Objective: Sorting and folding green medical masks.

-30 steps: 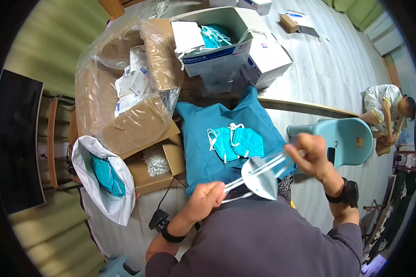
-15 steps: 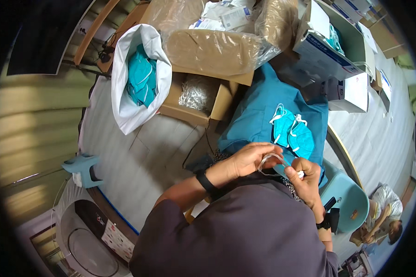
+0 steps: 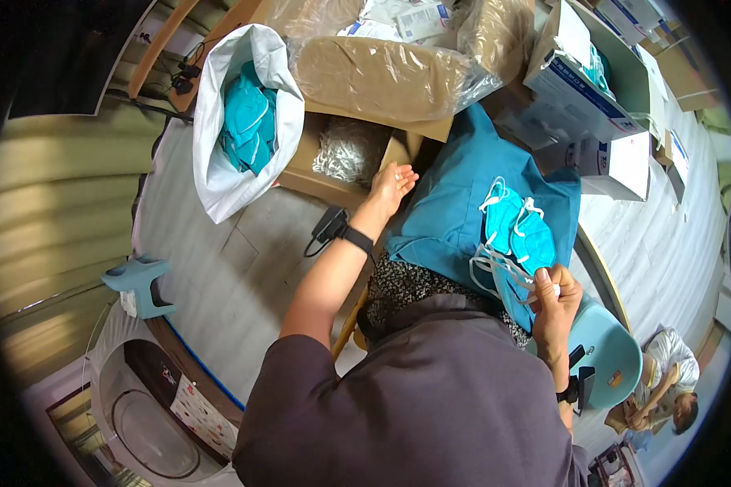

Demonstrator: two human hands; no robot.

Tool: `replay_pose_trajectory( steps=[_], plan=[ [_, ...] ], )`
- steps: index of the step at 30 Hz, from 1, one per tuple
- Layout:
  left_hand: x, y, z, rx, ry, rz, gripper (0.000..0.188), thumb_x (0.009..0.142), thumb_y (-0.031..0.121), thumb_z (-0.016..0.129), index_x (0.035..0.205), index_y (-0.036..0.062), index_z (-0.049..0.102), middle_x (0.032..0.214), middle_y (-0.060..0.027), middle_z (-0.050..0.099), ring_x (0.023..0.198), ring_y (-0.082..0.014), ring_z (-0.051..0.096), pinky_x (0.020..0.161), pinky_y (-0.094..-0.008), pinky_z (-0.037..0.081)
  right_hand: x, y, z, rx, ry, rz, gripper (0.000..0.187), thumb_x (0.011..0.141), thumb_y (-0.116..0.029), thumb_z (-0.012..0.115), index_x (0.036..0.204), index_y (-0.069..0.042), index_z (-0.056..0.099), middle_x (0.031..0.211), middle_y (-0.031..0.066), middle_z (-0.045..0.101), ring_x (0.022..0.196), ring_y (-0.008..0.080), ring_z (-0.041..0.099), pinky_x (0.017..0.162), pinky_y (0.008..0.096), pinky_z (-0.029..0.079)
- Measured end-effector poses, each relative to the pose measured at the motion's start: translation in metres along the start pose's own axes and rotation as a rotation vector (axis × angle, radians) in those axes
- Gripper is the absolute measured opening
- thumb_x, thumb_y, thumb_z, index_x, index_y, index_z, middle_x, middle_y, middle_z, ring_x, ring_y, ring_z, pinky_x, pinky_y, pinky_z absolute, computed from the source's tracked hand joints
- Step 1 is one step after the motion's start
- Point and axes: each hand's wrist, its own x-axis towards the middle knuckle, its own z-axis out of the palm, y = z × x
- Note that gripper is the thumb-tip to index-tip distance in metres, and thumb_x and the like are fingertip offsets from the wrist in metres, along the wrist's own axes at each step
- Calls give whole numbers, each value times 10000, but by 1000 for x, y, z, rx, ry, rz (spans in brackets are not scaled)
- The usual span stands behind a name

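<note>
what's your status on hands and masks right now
Left hand open, beside small carton. Right hand holding teal mask. Other masks close by on blue fabric.

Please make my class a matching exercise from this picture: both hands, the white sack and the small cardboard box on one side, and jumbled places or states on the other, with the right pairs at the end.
Column one
1. Right hand
2. Left hand
3. White sack
4. Small cardboard box

Column two
A. Stands open, with turquoise masks inside
B. Has white straps between its fingers
C. Contains a heap of small white pieces
D. Is palm up, near a corner of the box

Right pairs: 1-B, 2-D, 3-A, 4-C
</note>
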Motion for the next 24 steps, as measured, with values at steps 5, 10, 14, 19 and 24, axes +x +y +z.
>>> replay_pose_trajectory(
  steps=[5,10,14,19,24],
  plan=[
    [59,-5,-12,47,-21,-95,818,992,561,358,1400,-145,284,1439,-302,352,1322,-379,412,1080,-455,377,-2,-1,4,-30,16,-24,393,940,-158,634,636,-137,385,564,-45,408,468,31,334,410,209,251],
    [59,4,4,420,-37,-239,885,920,679,404,1553,176,44,1606,-180,1,1400,-552,113,1096,-626,247,-6,-9,2,12,73,16,383,934,-203,649,652,-125,403,565,-23,454,475,41,394,428,201,299],
    [24,7,29,759,16,396,388,958,323,567,1192,17,616,1152,-133,653,1058,-269,618,898,-381,490,4,-11,-4,119,114,102,366,960,-339,580,706,-130,419,617,-46,413,510,35,375,446,203,274],
    [-102,32,108,498,-304,676,194,977,173,551,957,12,657,867,-53,677,747,-91,611,684,-222,484,18,-23,-9,308,16,104,376,977,-409,528,746,-133,419,609,-58,318,517,40,292,462,214,253],
    [-179,10,136,678,-555,723,131,890,169,672,891,40,650,764,12,635,709,-38,565,608,-193,428,20,-31,-6,344,24,59,375,984,-398,522,738,-139,410,605,-53,318,517,47,297,464,221,247]
  ],
)
